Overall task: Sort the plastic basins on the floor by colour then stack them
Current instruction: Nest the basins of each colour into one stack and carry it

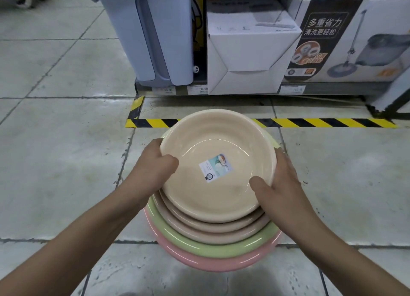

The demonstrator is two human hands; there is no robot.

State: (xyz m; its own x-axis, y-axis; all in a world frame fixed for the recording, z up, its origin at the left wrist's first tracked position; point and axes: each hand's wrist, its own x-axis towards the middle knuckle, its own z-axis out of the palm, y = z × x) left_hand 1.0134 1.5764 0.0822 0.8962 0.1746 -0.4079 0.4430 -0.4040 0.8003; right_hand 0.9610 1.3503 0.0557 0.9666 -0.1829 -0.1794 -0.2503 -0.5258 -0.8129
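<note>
A stack of round plastic basins stands on the tiled floor in front of me. The top cream basin (213, 140), with a paper label inside, is tilted toward me. My left hand (153, 165) grips its left rim, thumb inside the bowl. My right hand (279, 182) grips its right rim the same way. Under it lie two beige basins (213, 229), then a green basin (206, 247) and a pink basin (199, 260) at the bottom. A pale rim shows behind the top basin at its far right.
A shop shelf runs along the back with a tall blue-grey bin (155, 34), a white box (250, 51) and a mop-bucket carton (355, 38). Yellow-black hazard tape (321, 122) marks the floor before the shelf. Open tiled floor (55, 162) lies to the left and right.
</note>
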